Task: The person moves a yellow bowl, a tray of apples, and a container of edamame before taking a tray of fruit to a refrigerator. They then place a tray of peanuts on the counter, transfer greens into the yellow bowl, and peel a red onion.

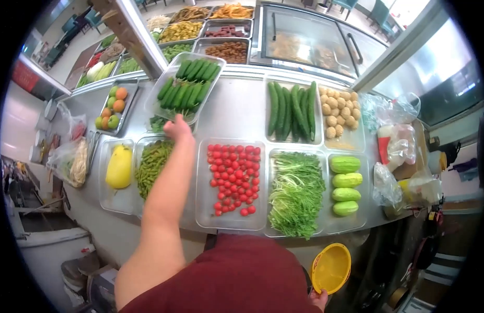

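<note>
My left hand (179,128) is closed on the near edge of a clear plastic tray (213,83) filled with short green cucumbers (185,83). The tray sits tilted over another container, where some leafy greens (157,124) show beneath it. Down at my right side, my right hand (319,299) grips the rim of a yellow plastic bowl (333,268), and nothing shows inside it. Just in front of my body lies a tray of cherry tomatoes (234,177). Under my left forearm a tray of green pods (152,164) is partly hidden.
A yellow melon (120,167) and a metal tray of apples and oranges (114,107) stand left. To the right are long cucumbers (293,110), brown round items (338,112), leafy greens (297,193) and pale green gourds (346,185). Plastic bags (396,146) crowd the right end.
</note>
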Tool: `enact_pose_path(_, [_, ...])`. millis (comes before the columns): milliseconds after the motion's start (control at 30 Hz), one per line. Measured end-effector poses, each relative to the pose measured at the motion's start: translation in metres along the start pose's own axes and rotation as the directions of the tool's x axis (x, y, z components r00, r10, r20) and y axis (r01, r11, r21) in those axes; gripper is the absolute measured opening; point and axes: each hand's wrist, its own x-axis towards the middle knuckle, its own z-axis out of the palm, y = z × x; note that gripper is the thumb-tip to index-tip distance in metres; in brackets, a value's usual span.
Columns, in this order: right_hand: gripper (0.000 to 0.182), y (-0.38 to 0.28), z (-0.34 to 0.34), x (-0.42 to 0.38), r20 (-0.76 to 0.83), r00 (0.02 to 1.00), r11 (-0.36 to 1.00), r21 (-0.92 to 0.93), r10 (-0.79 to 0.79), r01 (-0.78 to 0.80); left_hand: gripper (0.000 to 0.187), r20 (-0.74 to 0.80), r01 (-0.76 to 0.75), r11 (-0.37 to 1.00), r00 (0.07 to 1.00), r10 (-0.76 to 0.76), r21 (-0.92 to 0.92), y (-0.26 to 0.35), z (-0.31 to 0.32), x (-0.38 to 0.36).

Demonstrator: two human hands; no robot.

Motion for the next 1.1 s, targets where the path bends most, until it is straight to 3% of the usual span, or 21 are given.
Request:
enact_pose_path(67, [0.056,0.034,-0.021,0.007,-0.088,0.996,0.999,-0.023,0.034,-0.036,0.04,0.15,0.405,0.879,0.913,-0.379,-0.249,0.007,-0.013,0.049])
enact_pose_path(100, [0.056,0.016,-0.007,0.015,-0.086,0.996,0.999,-0.024,0.027,-0.029,0.031,0.327,0.537,0.831,0.819,-0.472,-0.143,0.008,-0.019,0.07])
enact_pose_path(133, [0.042,-0.003,0.007,0.028,-0.284,0.932,0.875,0.48,0.223,-0.063,0.031,0.327,0.538,0.83,0.818,-0.473,-0.144,0.002,-0.02,0.089])
enact_pose_path(167, [0.032,-0.018,0.02,0.031,-0.34,0.81,0.525,0.85,0.477,0.047,0.027,0.423,0.536,0.84,0.784,-0.455,-0.088,-0.013,-0.015,0.11])
enact_pose_path(200, [0.032,-0.006,0.017,0.035,-0.343,0.809,0.526,0.849,0.477,0.049,0.023,0.514,0.527,0.849,0.738,-0.438,-0.033,-0.014,-0.013,0.117])
enact_pose_path(267, [0.028,0.028,-0.004,0.049,-0.35,0.841,0.579,0.814,0.413,0.054,0.014,0.513,0.508,0.861,0.745,-0.427,-0.021,-0.008,-0.011,0.117])
enact_pose_path(333, [0.027,0.074,-0.036,0.062,-0.336,0.847,0.647,0.763,0.413,-0.013,0.01,0.59,0.619,0.774,0.678,-0.44,-0.135,0.007,-0.007,0.096])
enact_pose_path(433, [0.027,0.079,-0.033,0.055,-0.299,0.85,0.703,0.702,0.434,-0.112,0.008,0.586,0.643,0.728,0.693,-0.419,-0.239,0.017,-0.001,0.058])
enact_pose_path(533, [0.03,0.045,0.001,0.04,-0.194,0.879,0.676,0.715,0.435,-0.177,0.008,0.594,0.639,0.741,0.683,-0.424,-0.206,0.015,0.005,0.02])
enact_pose_path(600, [0.032,-0.007,0.033,0.014,-0.09,0.904,0.689,0.68,0.418,-0.25,0.007,0.615,0.645,0.714,0.687,-0.387,-0.272,0.024,0.011,-0.015])
enact_pose_path(667, [0.033,-0.075,0.07,-0.022,0.021,0.916,0.704,0.633,0.402,-0.323,0.01,0.603,0.584,0.789,0.703,-0.377,-0.188,0.03,0.015,-0.049])
enact_pose_path(733, [0.035,-0.136,0.104,-0.05,0.094,0.902,0.665,0.644,0.422,-0.378,0.013,0.564,0.657,0.697,0.705,-0.43,-0.289,0.007,0.039,-0.076])
enact_pose_path(767, [0.036,-0.149,0.112,-0.054,0.11,0.863,0.533,0.745,0.494,-0.4,0.01,0.578,0.656,0.708,0.694,-0.43,-0.26,0.002,0.043,-0.091])
enact_pose_path(800, [0.036,-0.14,0.101,-0.047,0.108,0.863,0.537,0.743,0.493,-0.399,0.008,0.593,0.655,0.72,0.681,-0.431,-0.229,-0.004,0.044,-0.107])
enact_pose_path(867, [0.04,-0.105,0.061,-0.024,0.353,0.866,0.581,0.643,0.353,-0.499,0.015,0.629,0.666,0.745,0.588,-0.509,-0.019,-0.02,0.046,-0.13])
enact_pose_path(900, [0.04,-0.094,0.048,-0.01,0.352,0.866,0.582,0.642,0.354,-0.499,0.015,0.628,0.668,0.744,0.588,-0.51,-0.02,-0.033,0.048,-0.135])
enact_pose_path(933, [0.043,-0.085,0.036,0.003,0.503,0.791,0.247,0.764,0.349,-0.596,0.02,0.678,0.742,0.667,0.459,-0.574,0.062,-0.047,0.05,-0.14])
enact_pose_path(967, [0.047,-0.075,0.028,0.011,0.638,0.716,-0.121,0.764,0.283,-0.633,0.026,0.713,0.799,0.582,0.319,-0.624,0.151,-0.055,0.05,-0.143])
enact_pose_path(1000, [0.047,-0.063,0.024,0.017,0.638,0.715,-0.121,0.764,0.284,-0.634,0.026,0.712,0.8,0.581,0.32,-0.625,0.151,-0.053,0.045,-0.142])
enact_pose_path(1067, [0.047,-0.038,0.014,0.027,0.437,0.779,0.237,0.783,0.45,-0.576,0.024,0.72,0.733,0.594,0.211,-0.661,0.331,-0.044,0.029,-0.133])
enact_pose_path(1100, [0.047,-0.009,0.008,0.043,0.44,0.774,0.236,0.779,0.455,-0.581,0.024,0.715,0.734,0.594,0.216,-0.665,0.329,-0.036,0.017,-0.129])
